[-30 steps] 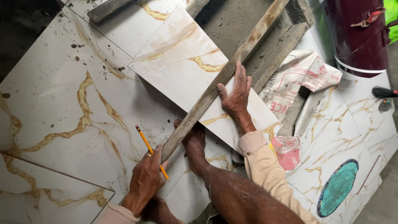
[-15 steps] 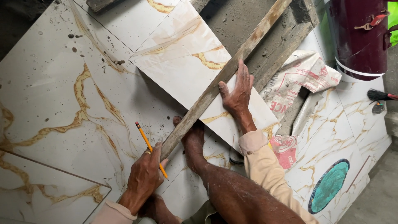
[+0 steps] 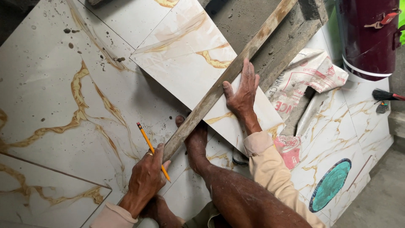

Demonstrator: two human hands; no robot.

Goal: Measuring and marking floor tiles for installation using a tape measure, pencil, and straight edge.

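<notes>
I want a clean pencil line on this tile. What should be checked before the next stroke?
1. Wooden straightedge lies flat across the loose tile: ok.
2. Right hand presses the straightedge down: ok.
3. Left hand grips the yellow pencil: ok.
4. Foot steadies the tile's lower corner: ok.
5. Pencil tip touching the straightedge's edge: cannot tell.

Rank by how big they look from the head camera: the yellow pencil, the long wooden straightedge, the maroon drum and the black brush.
1. Maroon drum, partly cut off by the frame
2. Wooden straightedge, longest but thin, so nearly level with the drum
3. Yellow pencil
4. Black brush, partly out of frame
</notes>
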